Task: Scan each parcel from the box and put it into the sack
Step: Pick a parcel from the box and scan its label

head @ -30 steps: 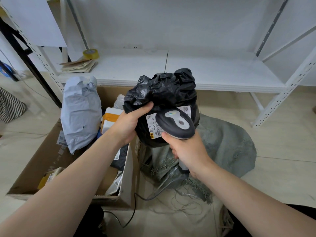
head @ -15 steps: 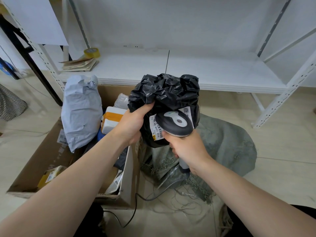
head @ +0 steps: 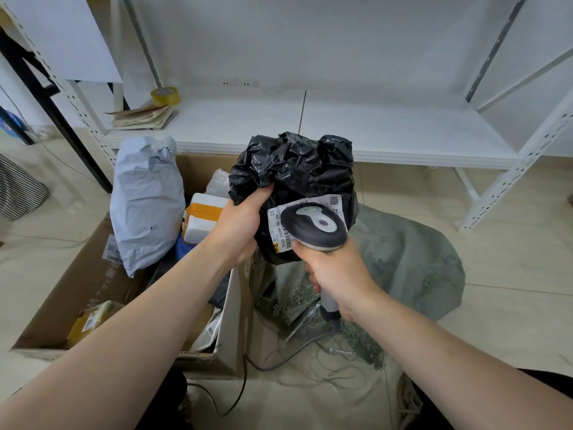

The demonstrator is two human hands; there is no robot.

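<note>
Presently, one black parcel (head: 297, 169) is held up, the left grip (head: 238, 228) clenched on its crumpled plastic at 9 o'clock, the right grip (head: 338, 274) wrapped round one scanner (head: 313, 226) over its label (head: 280, 226) at 5 o'clock, with one sack (head: 409, 265) at 4 o'clock and one open box (head: 77, 290) at 8 o'clock.

Bright, even indoor light, soft and diffuse. Faint shadows under shelf (head: 341, 131). Dull sheen on black parcel (head: 297, 169). Sharp centre; wide-angle bending at edges, shelf posts curved.
</note>
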